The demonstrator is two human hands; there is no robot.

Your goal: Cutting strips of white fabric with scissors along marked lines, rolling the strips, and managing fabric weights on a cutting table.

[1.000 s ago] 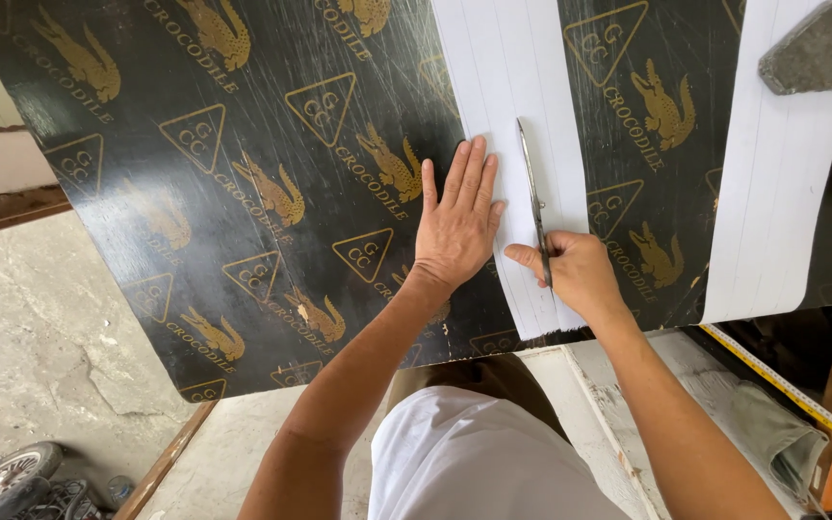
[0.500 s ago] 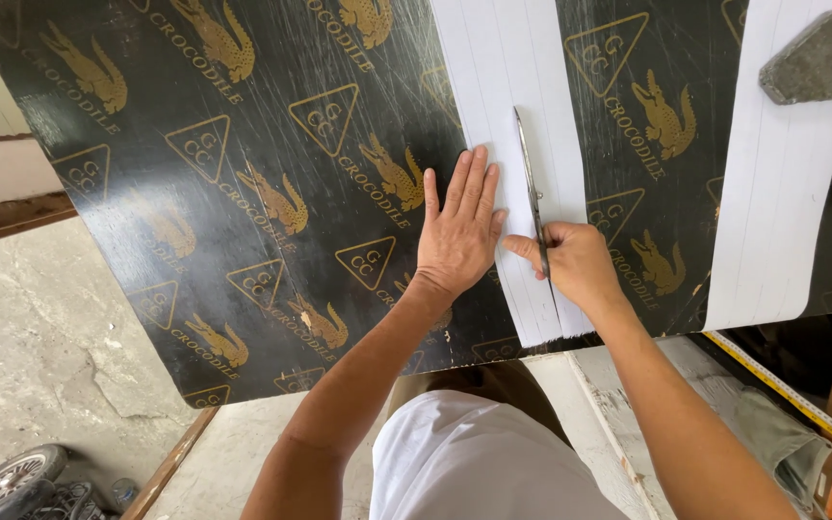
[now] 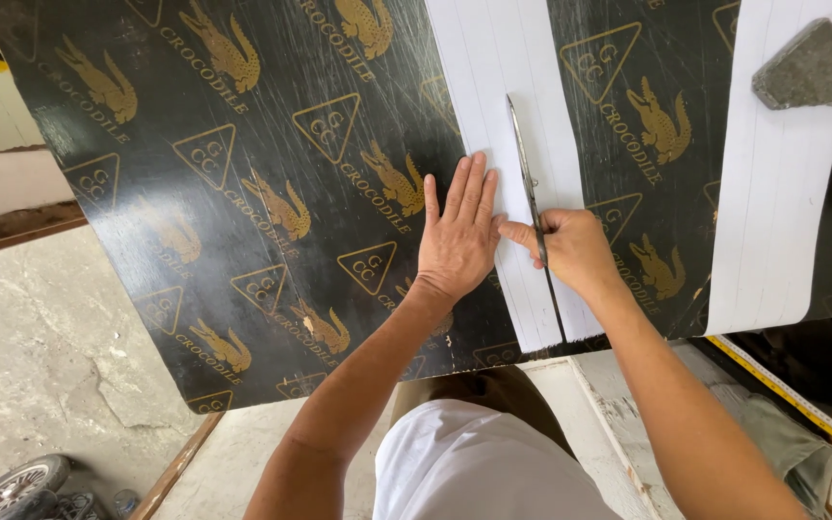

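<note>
Hands sit side by side at the near edge of the black board (image 3: 243, 241): the left hand (image 3: 456, 241) lies flat with fingers spread, pressing down the white lined sheet (image 3: 493, 77), while the right hand (image 3: 575, 248) is closed around long scissors (image 3: 528, 178) whose blades point away along the sheet. Farther off to the right, a second white sheet (image 3: 772, 193) lies under a grey stone (image 3: 813, 67).

Both bare arms reach forward, close together. The left hand (image 3: 456, 246) lies flat, palm down, fingers straight and pointing away. Just beside it, the right hand (image 3: 575, 248) is curled into a loose fist, thumb pointing left.
</note>
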